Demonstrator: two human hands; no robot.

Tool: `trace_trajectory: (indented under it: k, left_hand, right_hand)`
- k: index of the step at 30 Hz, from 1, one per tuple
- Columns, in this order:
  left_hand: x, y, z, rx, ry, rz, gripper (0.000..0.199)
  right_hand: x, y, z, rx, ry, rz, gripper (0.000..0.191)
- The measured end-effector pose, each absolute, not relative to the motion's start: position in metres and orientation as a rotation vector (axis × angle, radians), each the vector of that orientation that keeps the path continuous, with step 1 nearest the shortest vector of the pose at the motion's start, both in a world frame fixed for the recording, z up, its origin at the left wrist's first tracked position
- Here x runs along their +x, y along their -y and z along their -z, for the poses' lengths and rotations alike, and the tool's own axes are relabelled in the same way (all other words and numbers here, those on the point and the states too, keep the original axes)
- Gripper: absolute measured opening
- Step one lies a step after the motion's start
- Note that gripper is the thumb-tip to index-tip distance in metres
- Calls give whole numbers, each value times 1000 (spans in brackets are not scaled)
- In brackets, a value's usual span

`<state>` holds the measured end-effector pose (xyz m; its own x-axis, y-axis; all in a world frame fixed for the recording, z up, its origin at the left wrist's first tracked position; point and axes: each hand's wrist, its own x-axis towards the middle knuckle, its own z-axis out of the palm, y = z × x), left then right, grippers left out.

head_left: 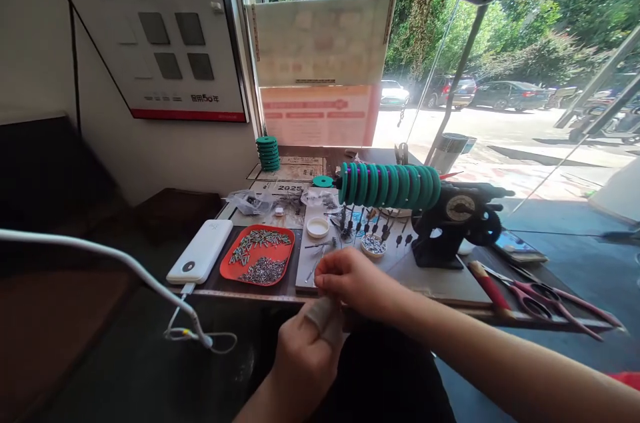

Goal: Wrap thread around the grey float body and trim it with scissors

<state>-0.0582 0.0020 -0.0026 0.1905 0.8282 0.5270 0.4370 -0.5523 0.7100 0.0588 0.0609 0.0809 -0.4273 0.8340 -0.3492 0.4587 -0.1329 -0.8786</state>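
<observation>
My right hand (350, 282) is closed in a pinch just in front of the table edge, thumb and forefinger together. Below it and touching it, my left hand (311, 338) is closed too, with grey coverings on some of its fingers. Whatever lies between the fingertips is too small or hidden to name. Just beyond the hands, a thin metal tool (311, 272) lies on a pale board (303, 270). To their left sits a red tray (231, 270) with a pile of small metal pins (263, 238) and a pile of small metal parts (265, 270).
A black hand-cranked machine (440, 236) carries a row of green discs (390, 184). Near it stand a dish of small silvery parts (373, 245) and a white dish (318, 228). Scissors (537, 300) lie at right, a white power bank (203, 253) at left. A white cable (125, 260) crosses the left side.
</observation>
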Motion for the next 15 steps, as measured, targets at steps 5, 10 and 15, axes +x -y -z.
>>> trace_trajectory:
  k: [5,10,15]
  left_hand:
    - [-53,-5,-28,1302,-1147,-1062,9]
    - [-52,-14,-24,517,-942,-770,16]
    - [-51,-12,-20,496,-928,-779,23]
  right_hand:
    - [91,-25,-54,-1404,1939,-830,24]
    - [114,-1,-5,-723,2288,408,17]
    - [97,-2,5,-828,2089,136,13]
